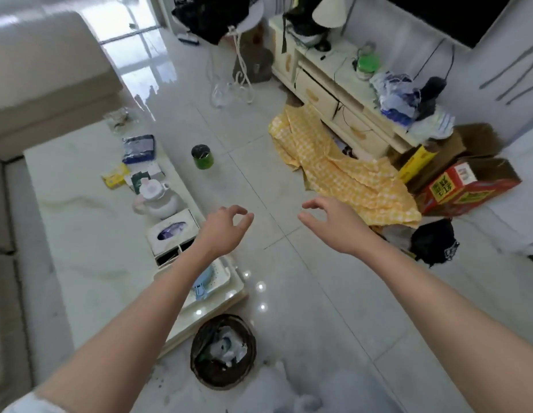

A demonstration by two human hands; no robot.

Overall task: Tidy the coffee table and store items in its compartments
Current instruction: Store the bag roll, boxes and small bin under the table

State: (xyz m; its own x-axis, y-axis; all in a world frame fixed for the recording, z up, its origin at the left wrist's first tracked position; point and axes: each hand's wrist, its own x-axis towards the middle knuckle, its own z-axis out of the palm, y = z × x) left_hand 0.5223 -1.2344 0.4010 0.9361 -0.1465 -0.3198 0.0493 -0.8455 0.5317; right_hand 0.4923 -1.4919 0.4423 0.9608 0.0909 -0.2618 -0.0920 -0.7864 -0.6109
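Note:
The white marble coffee table [80,210] fills the left. Along its right edge lie a blue packet [138,149], a yellow box [114,177], a white teapot [156,198], a tissue box [171,232] and a white tray [222,281] with a light blue item on it. My left hand [226,226] hovers past the table's right edge with loosely curled fingers, holding nothing. My right hand [328,220] hangs over the floor, fingers relaxed and empty.
A green jar [202,158] stands on the tiled floor. A dark waste bin [223,351] sits by the table's near corner. Yellow checked cloth [342,168], cardboard boxes [465,186] and a cream TV cabinet [334,93] crowd the right. A sofa [41,70] is at far left.

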